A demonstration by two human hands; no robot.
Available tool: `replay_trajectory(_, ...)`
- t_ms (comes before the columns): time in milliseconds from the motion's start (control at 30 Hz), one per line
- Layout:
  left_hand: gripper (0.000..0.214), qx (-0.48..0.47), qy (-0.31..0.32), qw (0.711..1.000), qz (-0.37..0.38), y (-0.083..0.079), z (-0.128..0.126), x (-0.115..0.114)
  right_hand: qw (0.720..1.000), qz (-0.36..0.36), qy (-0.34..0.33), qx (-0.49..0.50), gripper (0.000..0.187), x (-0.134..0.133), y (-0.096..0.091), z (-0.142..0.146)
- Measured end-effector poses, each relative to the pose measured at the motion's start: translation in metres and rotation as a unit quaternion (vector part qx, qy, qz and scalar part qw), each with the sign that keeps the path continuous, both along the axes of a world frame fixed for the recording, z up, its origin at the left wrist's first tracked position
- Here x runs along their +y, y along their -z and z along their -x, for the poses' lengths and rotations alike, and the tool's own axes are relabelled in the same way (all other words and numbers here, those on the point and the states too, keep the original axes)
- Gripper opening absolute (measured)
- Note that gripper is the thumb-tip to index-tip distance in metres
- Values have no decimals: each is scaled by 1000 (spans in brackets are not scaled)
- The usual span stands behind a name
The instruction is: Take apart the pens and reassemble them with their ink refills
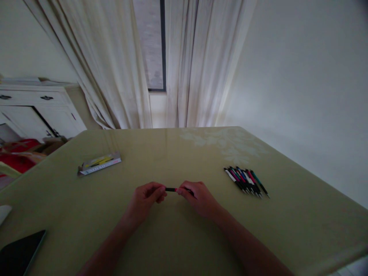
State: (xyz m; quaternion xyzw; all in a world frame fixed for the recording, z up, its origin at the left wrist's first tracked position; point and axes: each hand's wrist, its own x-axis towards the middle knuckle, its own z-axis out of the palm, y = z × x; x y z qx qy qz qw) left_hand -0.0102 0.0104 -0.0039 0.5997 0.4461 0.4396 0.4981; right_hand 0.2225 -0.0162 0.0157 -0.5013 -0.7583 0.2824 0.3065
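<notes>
Your left hand and right hand both pinch the pen over the table, left of the row of pens, so you appear to be handling this one, and the next move likely calls for steady pressure from both sides.

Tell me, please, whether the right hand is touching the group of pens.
Apart. The head view shows tabletop between the right hand and the group of pens; that hand holds a separate pen.
</notes>
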Motion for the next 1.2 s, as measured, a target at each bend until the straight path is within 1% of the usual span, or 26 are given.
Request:
replay_trajectory(100, 26, 13, 0, 1000, -22, -2, 2, -2, 999, 19, -7, 25, 37, -1, 0, 0)
replay_trajectory(200, 25, 4, -2, 999, -36, -4, 2, -3, 994, 78, -13, 76, 42, -1, -1, -2)
replay_trajectory(267, 28, -3, 5, 1000, -29, -3, 1, -3, 990, 99, -7, 96, 44, -1, -2, -2)
replay_trajectory(367, 32, 2, 12, 1000, -16, -3, -2, -3, 993, 73, 5, 95, 41, -1, -3, -2)
replay_trajectory(433, 30, 7, 12, 1000, -26, -3, -2, -4, 994, 57, 9, 96, 40, -1, -3, -2)
replay_trajectory(467, 27, 9, 12, 999, -36, -4, -2, -4, 993, 64, 7, 104, 41, -1, -3, -3)
replay_trajectory(600, 21, 6, 9, 998, -64, -7, -2, -9, 978, 142, -18, 154, 52, 0, 0, -6)
replay_trajectory(633, 23, 2, 6, 998, -62, -7, -2, -10, 977, 146, -16, 158, 52, 1, 0, -6)
replay_trajectory(700, 28, -6, 7, 999, -48, -7, -4, -10, 981, 121, 0, 151, 50, 1, 0, -6)
replay_trajectory(767, 32, -1, 24, 999, -30, -5, -5, -9, 987, 82, 19, 139, 46, 1, 0, -4)
replay_trajectory(833, 35, 17, 40, 999, -20, -3, -5, -7, 988, 71, 25, 134, 44, 1, 0, -3)
replay_trajectory(967, 29, 23, 25, 999, -37, -2, -3, -8, 979, 125, 8, 163, 49, 0, 2, -4)
replay_trajectory(1067, 26, 16, 10, 998, -52, -2, -4, -10, 972, 151, -2, 183, 50, 0, 3, -4)
replay_trajectory(1133, 26, 12, 4, 998, -56, -3, -6, -10, 964, 155, 15, 217, 45, 2, 3, -2)
replay_trajectory(1200, 26, 9, -2, 998, -59, -3, -8, -11, 947, 148, 50, 279, 43, 5, 3, -1)
